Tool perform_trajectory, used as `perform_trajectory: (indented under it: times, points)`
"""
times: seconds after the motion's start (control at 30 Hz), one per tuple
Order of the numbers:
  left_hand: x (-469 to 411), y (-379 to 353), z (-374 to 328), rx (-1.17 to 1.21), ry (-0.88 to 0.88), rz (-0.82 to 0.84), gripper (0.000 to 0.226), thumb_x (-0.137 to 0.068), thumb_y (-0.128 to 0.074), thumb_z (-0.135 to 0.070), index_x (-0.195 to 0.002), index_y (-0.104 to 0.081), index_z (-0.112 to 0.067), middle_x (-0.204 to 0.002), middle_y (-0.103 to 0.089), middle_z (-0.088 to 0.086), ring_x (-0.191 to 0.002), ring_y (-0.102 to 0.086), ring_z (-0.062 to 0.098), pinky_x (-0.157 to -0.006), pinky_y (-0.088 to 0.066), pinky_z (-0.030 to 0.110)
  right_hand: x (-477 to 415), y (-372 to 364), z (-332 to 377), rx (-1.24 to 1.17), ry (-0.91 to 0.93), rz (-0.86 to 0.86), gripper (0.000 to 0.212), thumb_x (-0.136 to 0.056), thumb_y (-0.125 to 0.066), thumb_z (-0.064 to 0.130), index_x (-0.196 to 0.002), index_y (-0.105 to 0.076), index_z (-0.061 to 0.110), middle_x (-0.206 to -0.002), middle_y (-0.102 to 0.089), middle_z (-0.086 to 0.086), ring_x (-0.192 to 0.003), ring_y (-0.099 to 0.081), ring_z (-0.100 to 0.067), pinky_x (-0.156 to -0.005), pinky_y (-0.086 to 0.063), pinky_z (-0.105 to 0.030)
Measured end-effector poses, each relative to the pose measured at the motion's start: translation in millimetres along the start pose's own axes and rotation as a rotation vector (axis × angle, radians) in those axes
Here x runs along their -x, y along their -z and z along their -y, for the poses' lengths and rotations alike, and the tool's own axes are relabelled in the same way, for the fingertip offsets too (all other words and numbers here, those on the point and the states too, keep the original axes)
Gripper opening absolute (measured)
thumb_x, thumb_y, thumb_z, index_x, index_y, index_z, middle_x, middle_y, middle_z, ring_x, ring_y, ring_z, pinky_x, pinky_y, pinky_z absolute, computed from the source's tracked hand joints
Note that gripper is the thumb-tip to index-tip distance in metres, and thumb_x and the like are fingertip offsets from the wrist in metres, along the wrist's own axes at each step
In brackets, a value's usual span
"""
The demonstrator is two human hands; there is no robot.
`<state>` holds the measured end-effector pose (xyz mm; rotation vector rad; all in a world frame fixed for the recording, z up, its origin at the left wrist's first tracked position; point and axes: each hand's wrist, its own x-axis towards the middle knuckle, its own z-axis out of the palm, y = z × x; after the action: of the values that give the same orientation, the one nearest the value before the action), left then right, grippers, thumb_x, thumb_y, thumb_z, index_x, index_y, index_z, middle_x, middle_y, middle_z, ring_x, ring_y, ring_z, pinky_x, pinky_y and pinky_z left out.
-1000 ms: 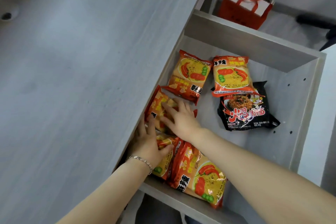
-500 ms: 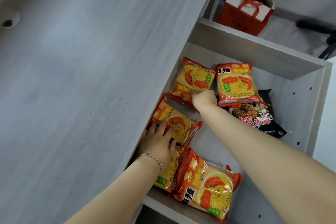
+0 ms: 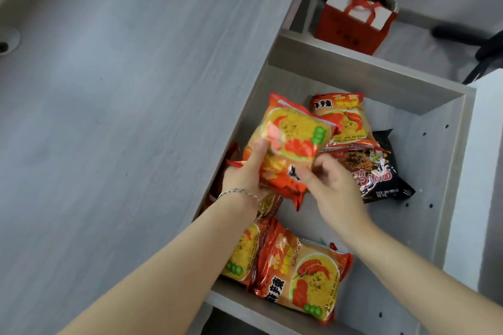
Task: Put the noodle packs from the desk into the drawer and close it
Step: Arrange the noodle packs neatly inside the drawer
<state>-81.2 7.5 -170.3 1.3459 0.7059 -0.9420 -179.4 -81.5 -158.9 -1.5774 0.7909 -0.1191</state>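
One orange noodle pack (image 3: 288,141), flat at the drawer's (image 3: 435,160) twelve o'clock end half a second ago, is now lifted in our left hand (image 3: 246,174); our right hand (image 3: 330,185) half-open beside it. We judge we're restacking before closing.

noodle packs, orange-red type: five visible — one raised orange pack (image 3: 288,144), one far orange pack (image 3: 340,119), one near orange pack (image 3: 302,277), one partly hidden orange pack (image 3: 242,255) beside it, one pack edge (image 3: 230,160) under the table lip. black noodle pack (image 3: 373,168): one. drawer (image 3: 441,160): one, open. red gift bag (image 3: 353,22): one. hands: two.
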Motion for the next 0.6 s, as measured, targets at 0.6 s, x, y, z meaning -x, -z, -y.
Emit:
perform_trajectory:
  times: [0.6]
  points:
    - [-27,-14,-20,-2.027,-0.495,-0.044,0.042,-0.09,-0.048,-0.002,-0.131,-0.047,-0.014,-0.143,-0.028,0.015,-0.126,-0.041,0.033,-0.105,-0.039,0.037,-33,-41,-63,0.137,-0.31,0.044,0.046,-0.087,-0.057,0.037,-0.122,-0.046,0.008,-0.12,-0.053,-0.008,-0.114,-0.052,-0.025,-0.088,-0.044,-0.025]
